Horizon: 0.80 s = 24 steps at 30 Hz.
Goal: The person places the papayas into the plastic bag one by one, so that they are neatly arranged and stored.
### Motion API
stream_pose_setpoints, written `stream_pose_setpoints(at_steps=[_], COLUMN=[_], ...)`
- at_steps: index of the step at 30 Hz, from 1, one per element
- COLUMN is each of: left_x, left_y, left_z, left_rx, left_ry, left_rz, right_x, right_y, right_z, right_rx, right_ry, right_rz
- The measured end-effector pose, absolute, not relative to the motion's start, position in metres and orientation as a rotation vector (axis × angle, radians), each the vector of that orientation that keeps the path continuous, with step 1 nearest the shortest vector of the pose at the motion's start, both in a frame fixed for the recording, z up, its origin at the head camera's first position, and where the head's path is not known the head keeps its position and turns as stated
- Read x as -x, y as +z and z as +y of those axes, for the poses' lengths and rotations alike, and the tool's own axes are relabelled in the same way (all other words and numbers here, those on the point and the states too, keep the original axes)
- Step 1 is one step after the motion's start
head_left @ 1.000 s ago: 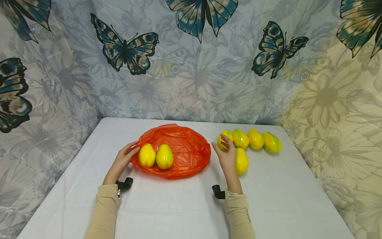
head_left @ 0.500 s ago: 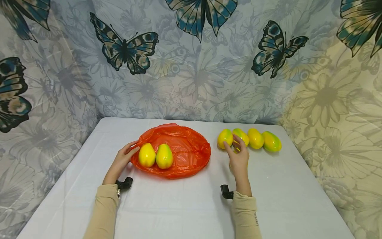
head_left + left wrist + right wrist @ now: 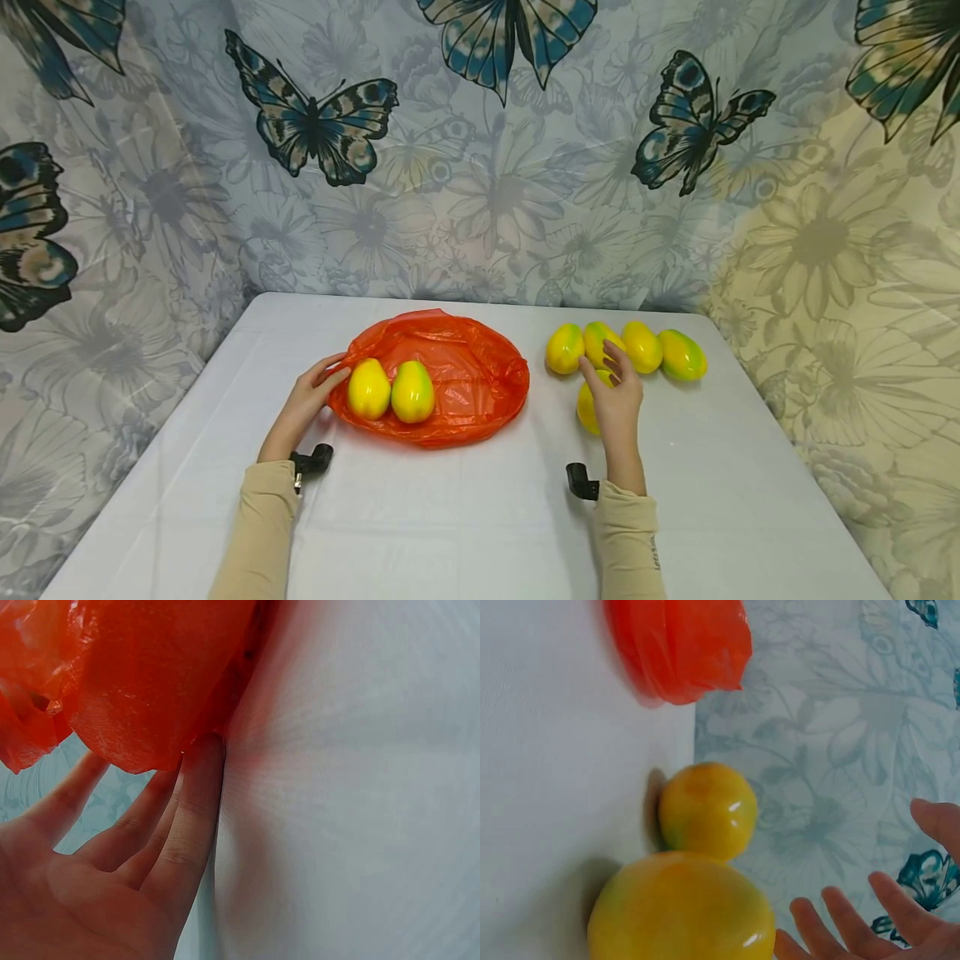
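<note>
In the head view, a red plastic bag (image 3: 480,383) lies spread with its mouth up, two glossy yellow-green mangoes (image 3: 413,392) in its left half. My left hand (image 3: 303,408) is at the bag's left rim; in the left wrist view its fingers (image 3: 187,825) reach out straight against the bag, tips partly hidden by the plastic. My right hand (image 3: 618,408) hovers with spread, relaxed fingers over the front mango (image 3: 587,410), partly covering it. In the right wrist view this mango (image 3: 682,915) sits beside the fingertips, and nothing is in the hand.
Behind the right hand, several more mangoes stand in a row (image 3: 642,347) toward the table's back right. A white cloth covers the table (image 3: 450,533). Butterfly-printed fabric (image 3: 510,208) hangs close behind the back edge. Black camera mounts (image 3: 582,482) jut from both wrists.
My right hand has moved right, from beside the back-left mango to above the front one, its fingers still spread. The left hand, the bag and the mangoes stay put.
</note>
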State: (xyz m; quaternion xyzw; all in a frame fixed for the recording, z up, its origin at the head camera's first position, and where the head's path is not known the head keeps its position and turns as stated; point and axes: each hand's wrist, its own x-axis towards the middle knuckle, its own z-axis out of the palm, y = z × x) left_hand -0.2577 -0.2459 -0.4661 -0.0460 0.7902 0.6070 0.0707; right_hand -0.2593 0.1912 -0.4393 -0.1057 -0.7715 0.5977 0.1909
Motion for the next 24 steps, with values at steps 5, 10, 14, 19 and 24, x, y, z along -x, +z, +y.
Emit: stream_pose_setpoints(at_steps=[5,10,14,19,24], left_x=[0.257,0.257,0.256,0.259,0.268], left_y=[-0.466,-0.465,-0.464,-0.47,-0.487], left_z=[-0.246,-0.245,-0.244,-0.247,-0.253], left_rx=[0.137,0.135,0.137,0.134,0.122], left_ry=[1.826,1.824,1.831,1.846,1.879], left_rz=[2.382,2.39,2.382,2.383,2.389], right_x=[0.258,0.257,0.257,0.255,0.255], right_y=[-0.44,-0.446,-0.453,-0.462,-0.467], right_z=[0.198,0.204,0.208,0.212,0.214], right_rx=[0.339,0.389,0.423,0.425,0.457], right_ry=[1.676,1.639,1.61,1.605,1.598], right_rz=[-2.18,-2.216,-2.255,-2.285,-2.346])
